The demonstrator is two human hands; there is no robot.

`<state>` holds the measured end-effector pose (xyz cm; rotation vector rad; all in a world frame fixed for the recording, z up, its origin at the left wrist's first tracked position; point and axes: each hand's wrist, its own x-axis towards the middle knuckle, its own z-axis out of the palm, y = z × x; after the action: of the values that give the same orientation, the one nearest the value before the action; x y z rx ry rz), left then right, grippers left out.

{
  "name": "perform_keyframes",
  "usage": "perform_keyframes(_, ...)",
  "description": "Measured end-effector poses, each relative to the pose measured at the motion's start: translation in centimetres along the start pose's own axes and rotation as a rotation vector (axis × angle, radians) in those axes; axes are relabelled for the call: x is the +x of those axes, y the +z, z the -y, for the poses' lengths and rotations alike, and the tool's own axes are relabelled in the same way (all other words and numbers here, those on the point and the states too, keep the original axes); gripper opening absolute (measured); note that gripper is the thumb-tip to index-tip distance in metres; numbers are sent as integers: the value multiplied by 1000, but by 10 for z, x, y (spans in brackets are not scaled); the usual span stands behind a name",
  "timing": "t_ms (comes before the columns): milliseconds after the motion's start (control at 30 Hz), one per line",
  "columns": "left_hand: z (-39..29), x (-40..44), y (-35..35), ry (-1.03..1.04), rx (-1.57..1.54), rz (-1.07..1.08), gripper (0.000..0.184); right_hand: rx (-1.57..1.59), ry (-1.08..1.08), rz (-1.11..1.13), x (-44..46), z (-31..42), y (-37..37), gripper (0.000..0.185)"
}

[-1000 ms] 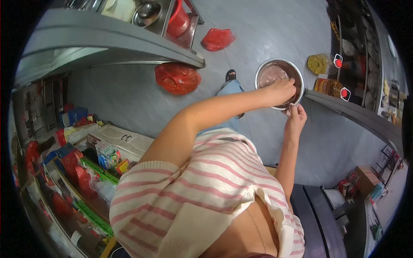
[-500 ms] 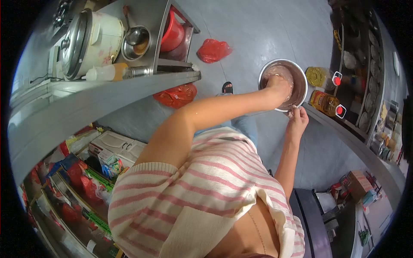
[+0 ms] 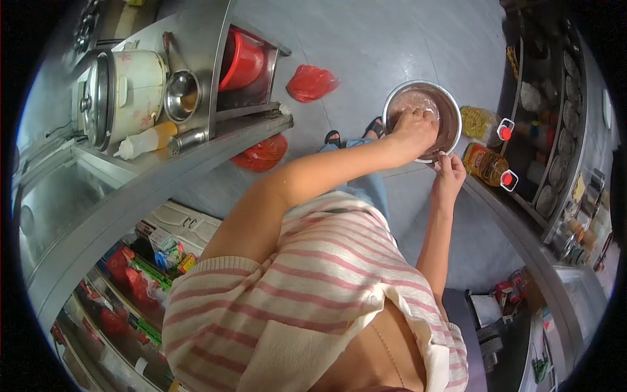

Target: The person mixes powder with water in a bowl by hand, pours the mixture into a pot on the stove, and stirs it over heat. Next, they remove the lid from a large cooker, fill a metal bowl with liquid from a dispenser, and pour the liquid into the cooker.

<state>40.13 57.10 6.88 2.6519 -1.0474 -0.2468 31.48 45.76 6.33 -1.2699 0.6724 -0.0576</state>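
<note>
A round, deep metal bowl [image 3: 455, 112] holds a pinkish, wet, paste-like mixture [image 3: 413, 99]. My left hand [image 3: 417, 132] reaches across into it, fingers bent and closed into the mixture, their tips partly hidden. At the bowl's near rim, my right hand [image 3: 448, 173] pinches the edge between thumb and fingers. Just right of the bowl stand a jug of yellow oil [image 3: 480, 124] and a labelled oil bottle [image 3: 484, 163], both with red caps.
On the left, a steel counter [image 3: 196, 78] carries a large cooker [image 3: 134, 95], a small bowl with a ladle [image 3: 181, 90] and a squeeze bottle [image 3: 149, 140]. A red bucket [image 3: 243, 62] sits on a shelf. A red plastic bag [image 3: 312, 83] lies on the floor. Metal shelving [image 3: 555, 130] borders the right.
My left hand has risen a little out of the mixture, so more of its bent fingers show. My right hand stays at the rim. The whole view has shifted slightly.
</note>
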Motion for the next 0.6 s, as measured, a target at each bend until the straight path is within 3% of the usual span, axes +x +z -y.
perform_keyframes(367, -21, 80, -2, -45, -148, -118, 22, -19, -7, 61, 85, 42, -43, 11)
perform_keyframes(600, -22, 101, 5, -73, -163, -84, 17, -42, -39, 160, 120, 42, -49, 9)
